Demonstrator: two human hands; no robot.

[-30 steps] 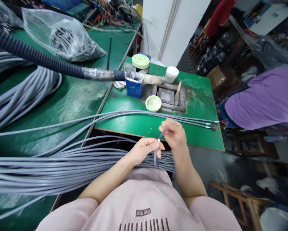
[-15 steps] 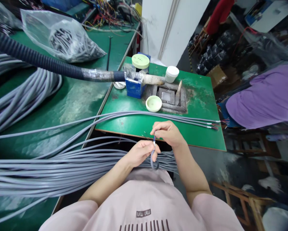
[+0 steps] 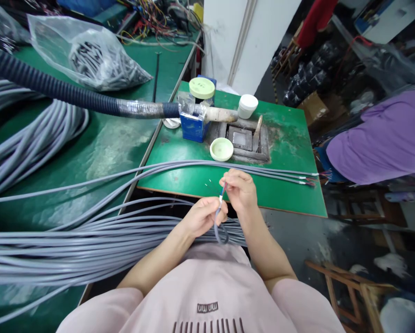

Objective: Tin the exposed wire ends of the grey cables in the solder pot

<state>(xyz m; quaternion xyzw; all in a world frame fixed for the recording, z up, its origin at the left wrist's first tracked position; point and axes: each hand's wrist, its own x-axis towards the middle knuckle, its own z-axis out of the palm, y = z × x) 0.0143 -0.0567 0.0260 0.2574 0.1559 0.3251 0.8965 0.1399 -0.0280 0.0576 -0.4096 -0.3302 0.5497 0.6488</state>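
Observation:
In front of my chest, my left hand (image 3: 204, 216) pinches a grey cable (image 3: 217, 225) just below its stripped end. The cable curls in a small loop under the fingers. A white band and thin coloured wires (image 3: 223, 189), red and blue among them, stick up from that end. My right hand (image 3: 241, 187) is closed on the tips of these wires, which its fingers partly hide. Beyond my hands, several grey cables (image 3: 193, 163) with bared wire ends lie across the green table (image 3: 179, 178). Two tiny white bits (image 3: 210, 180) rest close to my left hand.
A square metal pot (image 3: 240, 138) is set in the table, near a pale green dish (image 3: 221, 149), a white tub (image 3: 248, 106) and a blue box (image 3: 194, 127) carrying a ribbed hose (image 3: 89, 99). Thick grey cable bundles (image 3: 71, 249) fill the left. A person in purple (image 3: 384, 138) is at right.
Both hands have moved slightly forward, with the cable end now tilted to the right. My right hand has turned, and more of the coloured wires shows between the hands.

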